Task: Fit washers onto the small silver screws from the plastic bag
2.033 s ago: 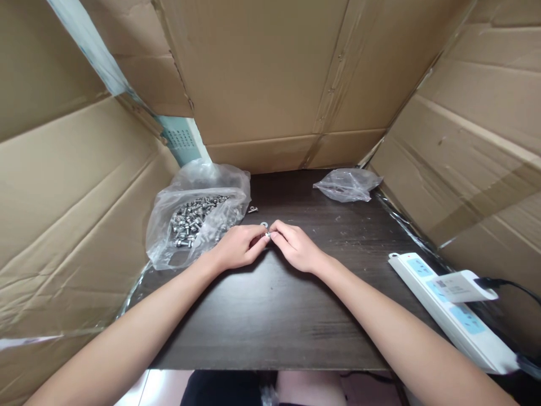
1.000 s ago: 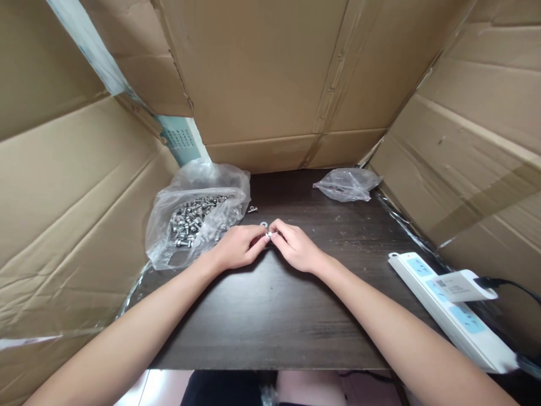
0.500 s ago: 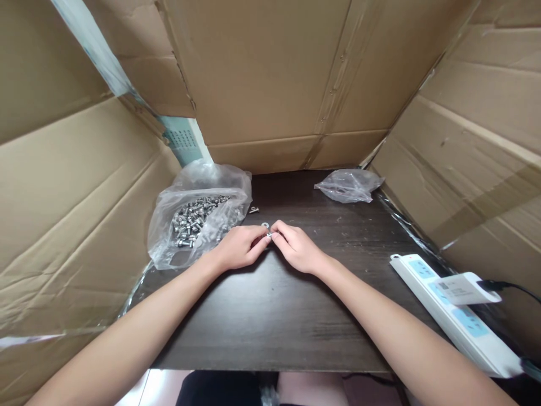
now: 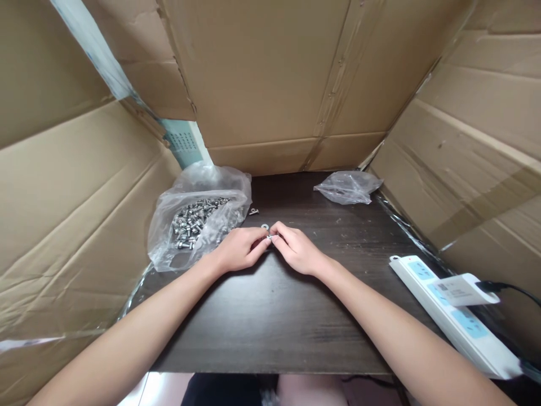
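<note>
1. A tiny metal part (image 4: 269,237), too small to tell screw from nut, sits pinched between the fingertips of the left hand (image 4: 240,248) and right hand (image 4: 298,251), low over the desk (image 4: 270,316).
2. A loose washer (image 4: 265,226) lies just beyond the fingertips, another small piece (image 4: 253,212) further back.
3. The part could slip and roll among these; the grip is fingertips only.
4. The open bag of screws (image 4: 196,223) crowds the left; the power strip (image 4: 452,316) lines the right edge. Cardboard walls (image 4: 63,214) close three sides; the middle lies open.

Head-worn camera looks forward and down, close over the table (image 4: 270,327).
</note>
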